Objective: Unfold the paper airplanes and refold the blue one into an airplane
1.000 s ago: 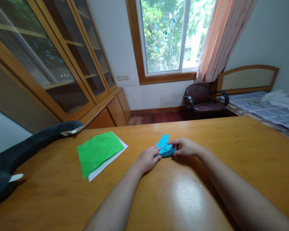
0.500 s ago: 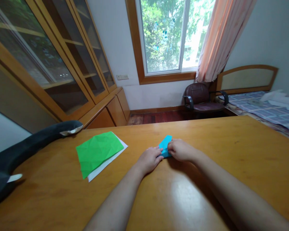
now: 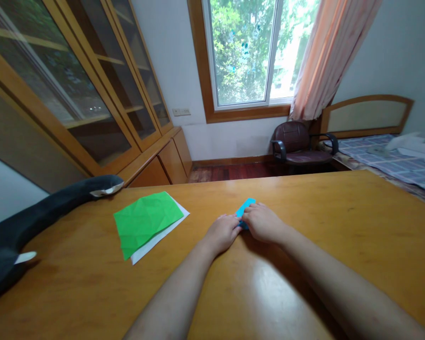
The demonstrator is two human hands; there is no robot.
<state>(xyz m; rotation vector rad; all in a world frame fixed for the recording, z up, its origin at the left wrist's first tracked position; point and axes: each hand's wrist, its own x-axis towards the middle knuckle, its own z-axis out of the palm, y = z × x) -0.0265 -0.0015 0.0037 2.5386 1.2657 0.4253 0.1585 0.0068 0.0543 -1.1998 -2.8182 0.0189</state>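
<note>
My right hand [image 3: 264,223] is curled over the small, folded, bright-blue paper piece [image 3: 245,206]; fingertips hidden, pinch undetermined. My left hand [image 3: 223,232], loosely bent, touches the paper's left side; I cannot tell whether it grips. The paper lies on the glossy brown wooden tabletop [image 3: 357,212]. Assessment: a crease is apparently being pressed; the next move calls for steady bracing and even pressure.

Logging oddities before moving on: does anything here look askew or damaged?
The green sheet is creased and lies askew over white paper, which juts out along its right side. The left hand and right hand partly hide the blue paper.
</note>
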